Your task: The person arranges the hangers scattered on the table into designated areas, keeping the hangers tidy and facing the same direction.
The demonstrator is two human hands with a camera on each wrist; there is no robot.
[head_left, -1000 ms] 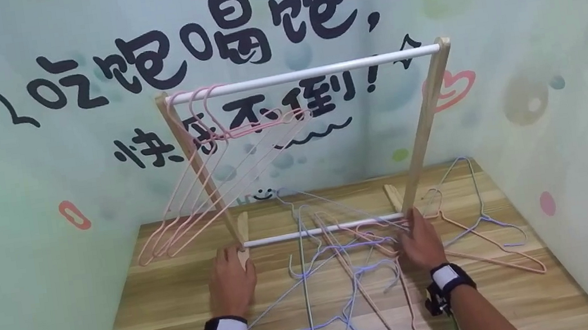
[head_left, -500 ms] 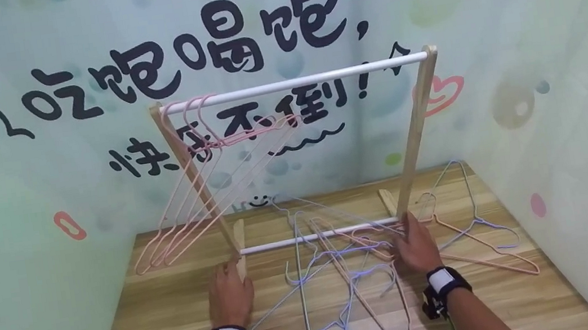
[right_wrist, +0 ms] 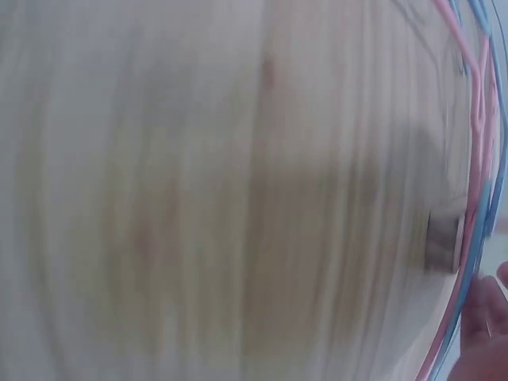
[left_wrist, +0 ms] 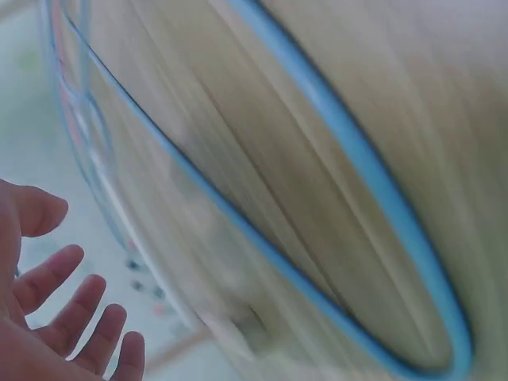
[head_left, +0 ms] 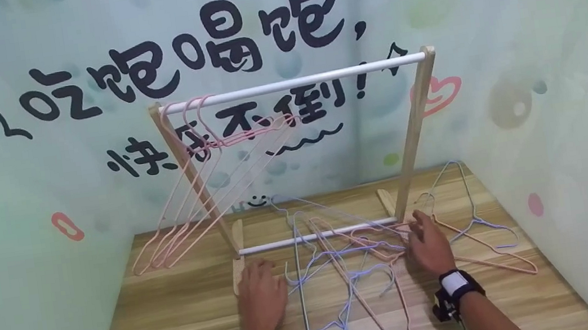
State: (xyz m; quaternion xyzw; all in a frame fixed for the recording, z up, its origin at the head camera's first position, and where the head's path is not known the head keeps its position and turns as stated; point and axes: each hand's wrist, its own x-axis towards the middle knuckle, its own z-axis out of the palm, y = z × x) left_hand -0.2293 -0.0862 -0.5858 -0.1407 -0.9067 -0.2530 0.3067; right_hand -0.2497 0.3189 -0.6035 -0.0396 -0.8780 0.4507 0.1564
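Note:
A wooden rack point(head_left: 416, 132) with white rods stands on the table. From the left end of its top rod point(head_left: 294, 82) hang three pink hangers point(head_left: 228, 141). My left hand point(head_left: 263, 294) is just right of the rack's left foot point(head_left: 238, 274); in the left wrist view its fingers point(left_wrist: 75, 305) are spread and loosely bent, holding nothing. A blue hanger point(left_wrist: 371, 171) lies near it. My right hand point(head_left: 430, 243) hovers by the rack's right post, fingers relaxed, beside pink and blue wires point(right_wrist: 476, 119) in the right wrist view.
Several blue hangers point(head_left: 367, 271) and pink hangers lie tangled on the wooden table point(head_left: 138, 322), across the lower rod point(head_left: 265, 246) and toward the front. On the right, a pink hanger point(head_left: 495, 266) overlaps a blue one. Printed walls point(head_left: 574, 94) enclose the back and sides.
Both hands have let go of the rack's base. The left hand has moved right and toward the front; the right hand has shifted slightly right. The rack and hangers stay put.

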